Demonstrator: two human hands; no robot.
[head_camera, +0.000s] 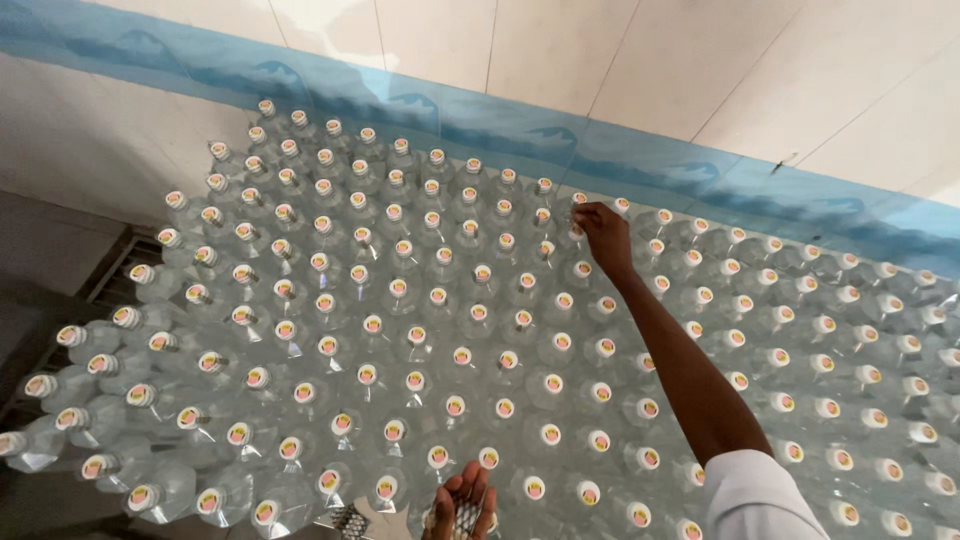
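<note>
A dense field of clear plastic bottles (410, 300) with white and pink caps stands below me. My right hand (600, 228) reaches across them to the far side, fingers pinched at the cap of a bottle (577, 201) near the wall. My left hand (462, 502) is at the bottom edge, palm up and cupped, holding a heap of small silvery pieces (463, 516). A white sleeve (750, 495) covers my right upper arm.
A white tiled wall (560, 50) with a blue band (640, 160) runs behind the bottles. A dark floor and a metal frame (110, 275) lie to the left. Another patch of silvery pieces (350, 518) sits by the bottom edge.
</note>
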